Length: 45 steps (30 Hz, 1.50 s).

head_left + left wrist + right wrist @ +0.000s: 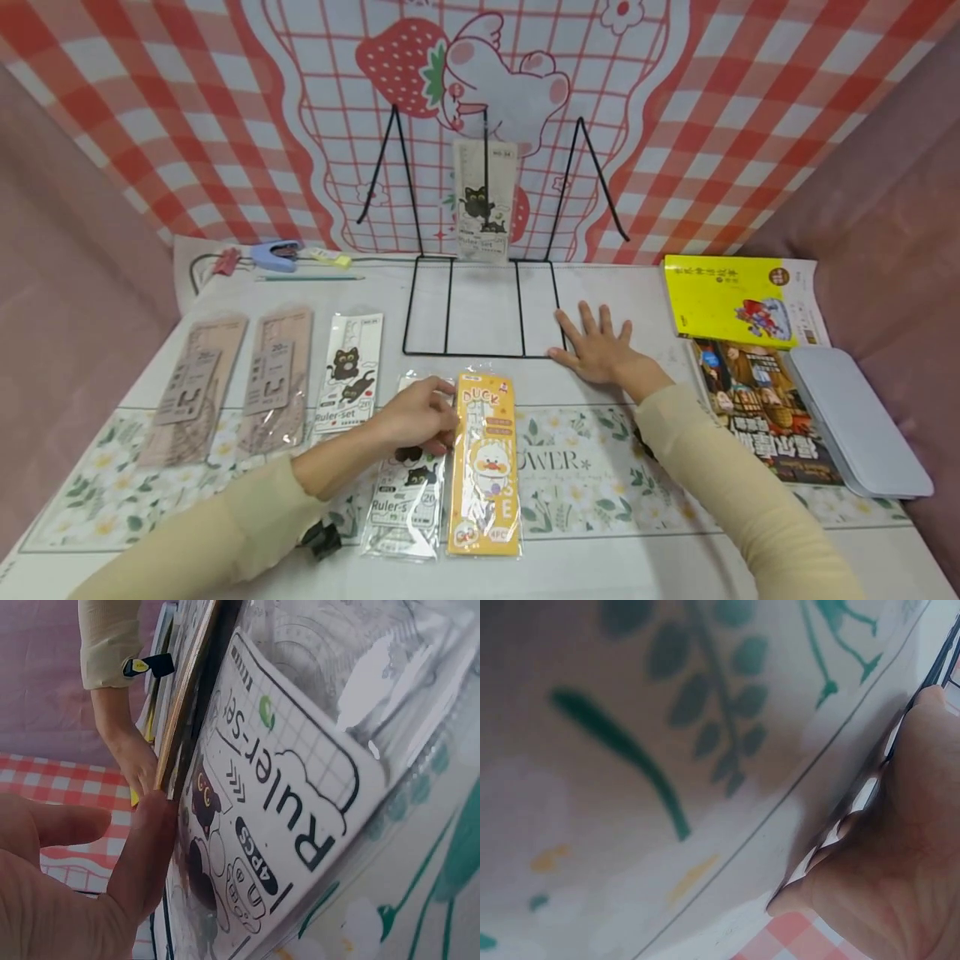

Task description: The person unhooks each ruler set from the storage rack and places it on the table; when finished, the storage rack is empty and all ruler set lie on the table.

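My left hand [422,414] hovers over a clear-wrapped black-cat ruler set [405,500] and touches the left edge of a yellow duck ruler set [483,467] beside it. In the left wrist view, one fingertip [154,806] meets that pack's edge while another finger stays apart from it. My right hand [600,348] lies palm down with fingers spread at the right side of a black wire rack [480,356]. Another cat ruler set [486,200] stands upright on the rack, behind its middle wire prong. A third cat ruler set [348,367] lies left of the rack.
Two pink-backed packs [191,392] lie face down at the left. Behind them are a blue clip-like item [275,256] and a pencil [311,277]. At the right lie a yellow book [727,300], a dark-covered book [757,408] and a grey case [858,421].
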### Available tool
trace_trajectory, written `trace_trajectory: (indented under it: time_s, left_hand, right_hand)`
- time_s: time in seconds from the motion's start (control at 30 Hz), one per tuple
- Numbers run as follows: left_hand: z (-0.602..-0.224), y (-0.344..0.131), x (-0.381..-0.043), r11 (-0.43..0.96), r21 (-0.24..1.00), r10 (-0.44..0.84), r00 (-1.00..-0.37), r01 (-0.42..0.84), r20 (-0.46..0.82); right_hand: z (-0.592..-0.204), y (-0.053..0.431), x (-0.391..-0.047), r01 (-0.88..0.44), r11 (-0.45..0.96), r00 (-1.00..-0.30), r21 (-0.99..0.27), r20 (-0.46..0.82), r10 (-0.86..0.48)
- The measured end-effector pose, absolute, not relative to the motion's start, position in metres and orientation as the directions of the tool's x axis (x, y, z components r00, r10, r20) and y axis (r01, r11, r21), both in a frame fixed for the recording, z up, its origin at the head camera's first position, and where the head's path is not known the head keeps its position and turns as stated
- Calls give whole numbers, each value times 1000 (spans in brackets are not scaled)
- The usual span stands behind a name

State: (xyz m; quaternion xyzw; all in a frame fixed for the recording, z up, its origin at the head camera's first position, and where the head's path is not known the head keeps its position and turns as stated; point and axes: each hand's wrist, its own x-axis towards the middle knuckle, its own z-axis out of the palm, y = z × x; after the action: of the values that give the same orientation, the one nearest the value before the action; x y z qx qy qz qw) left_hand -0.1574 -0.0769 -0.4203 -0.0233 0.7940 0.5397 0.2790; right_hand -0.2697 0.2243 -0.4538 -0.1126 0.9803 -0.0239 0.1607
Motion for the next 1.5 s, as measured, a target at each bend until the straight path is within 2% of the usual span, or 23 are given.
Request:
trace_trajectory:
  time_s: [0.47, 0.73, 0.9, 1.13, 1.23, 1.5]
  left_hand:
    - [-414, -82, -157, 454, 822, 232, -845, -345, -482]
    - [-411, -86, -168, 539, 813, 240, -886, -219, -397]
    - [-402, -96, -196, 584, 807, 278, -911, -93, -305]
    - [-380, -101, -250, 644, 754, 306, -947, 129, -100]
    - [-368, -98, -270, 635, 758, 288, -956, 149, -53]
    - [-345, -83, -319, 547, 811, 148, -978, 206, 149]
  right_hand:
    - [-453, 226, -272, -223, 970, -925, -93, -295, -241]
    - [-453, 226, -272, -220, 971, -923, -95, -302, -238]
    - [-453, 225, -272, -218, 971, -923, -94, -302, -237]
    - [-455, 225, -270, -219, 970, -921, -107, -306, -242]
    - [-455, 226, -270, -214, 971, -921, -108, -310, -238]
    - [-453, 225, -271, -217, 971, -923, -106, -301, -239]
